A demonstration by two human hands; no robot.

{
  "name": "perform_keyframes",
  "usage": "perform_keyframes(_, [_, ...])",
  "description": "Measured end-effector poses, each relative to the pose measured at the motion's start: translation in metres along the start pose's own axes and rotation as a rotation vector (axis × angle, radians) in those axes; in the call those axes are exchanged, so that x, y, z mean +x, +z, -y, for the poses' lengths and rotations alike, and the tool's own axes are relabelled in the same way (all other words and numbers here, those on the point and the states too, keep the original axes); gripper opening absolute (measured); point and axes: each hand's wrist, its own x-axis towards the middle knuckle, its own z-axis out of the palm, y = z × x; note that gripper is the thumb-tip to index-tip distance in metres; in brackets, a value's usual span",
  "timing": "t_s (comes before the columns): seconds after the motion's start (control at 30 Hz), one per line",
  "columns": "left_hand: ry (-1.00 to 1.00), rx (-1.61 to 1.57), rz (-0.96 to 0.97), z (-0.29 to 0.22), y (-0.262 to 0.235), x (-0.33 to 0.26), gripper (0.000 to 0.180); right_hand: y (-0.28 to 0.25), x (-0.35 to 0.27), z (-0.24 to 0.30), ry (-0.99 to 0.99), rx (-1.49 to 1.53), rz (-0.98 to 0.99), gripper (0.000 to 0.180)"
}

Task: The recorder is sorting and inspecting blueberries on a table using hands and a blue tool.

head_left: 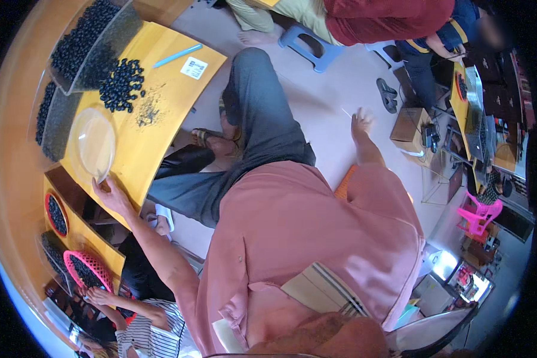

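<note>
L hand (112,194) rests flat, fingers spread and relaxed, on the near edge of the yellow worktop (161,89), fingertips touching the rim of a clear round dish (92,143) that lies at the worktop's near-left corner — not gripping it, just resting against it. R hand (361,122) is well apart, out over the floor (328,101), pinching a thin pale stick (346,112) btwn thumb & fingers; it's a bit blurred so the grip detail is hard to read. A heap of black beads or seeds (122,85) sits mid-worktop toward the far side, w/ a patch of dark crumbs (148,112) just beside it, nearer the person. Clear trays (92,45) loaded w/ more of the black pieces lean at the far-left corner. A light-blue pen (178,55) & a small white card (194,68) lie near the far-right edge. To do the dish handling well, I'd judge: slide the fingers under the rim rather than pushing on top, since it's thin and could skate off the edge; keep it level; steer clear of the heap. Another person in a red top (388,18) sits beyond, by a blue stool (307,45); someone in stripes (143,334) works at a pink basket (86,271) lower left.
</note>
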Motion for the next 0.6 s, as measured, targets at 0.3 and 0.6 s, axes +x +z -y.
perform_keyframes(0.3, [-0.052, -0.176, -0.010, 0.004, 0.000, -0.011, 0.066, -0.098, 0.057, 0.042, -0.034, 0.259, -0.091, 0.061])
perform_keyframes(0.6, [-0.103, -0.154, -0.077, -0.007, -0.004, -0.005, 0.074, -0.178, 0.045, 0.122, 0.431, 1.664, 0.200, 0.079])
